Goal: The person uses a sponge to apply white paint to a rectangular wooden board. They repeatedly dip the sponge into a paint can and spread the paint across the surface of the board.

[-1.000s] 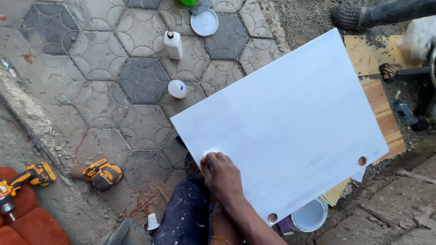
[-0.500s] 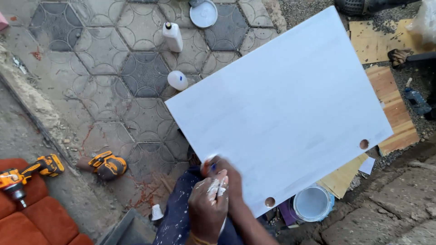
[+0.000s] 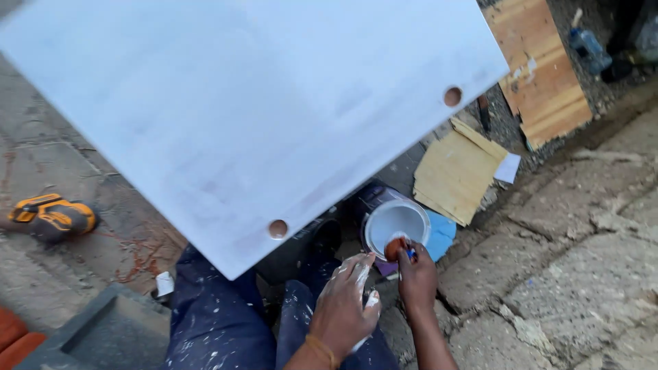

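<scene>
Your right hand (image 3: 418,277) is closed around a small brush with a brown tip (image 3: 396,248) at the near rim of the round white paint tub (image 3: 396,223), just beyond it, while your paint-smeared left hand (image 3: 343,305) hangs loosely open, holding nothing, just to its left.

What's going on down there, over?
Right hand dips brush in paint can. Left hand beside it, paint-smeared. White board overhead, clear of can.
</scene>
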